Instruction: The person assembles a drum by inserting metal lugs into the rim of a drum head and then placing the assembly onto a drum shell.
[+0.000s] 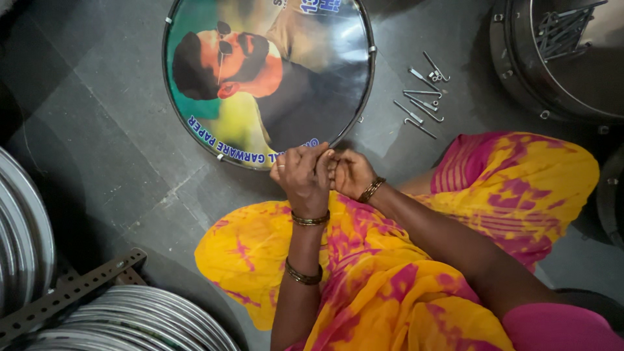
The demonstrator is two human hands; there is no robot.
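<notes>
The fingers of the left hand [304, 175] curl tightly and meet the bent fingers of the right hand [351, 174]; whether they pinch anything I cannot tell, since nothing shows between them. Both hands hover just at the near rim of the round printed drumhead [312, 97], which lies flat on the grey floor [97, 130]. Right of the drumhead lie loose metal hook rods [422, 97], and beyond them a steel drum shell [559, 71].

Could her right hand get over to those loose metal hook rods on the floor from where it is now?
Probably yes. The right hand sits by the drum's rim, and the metal hook rods lie on bare floor just beyond it, with nothing between. The fingers look busy against the left hand, though.
</notes>
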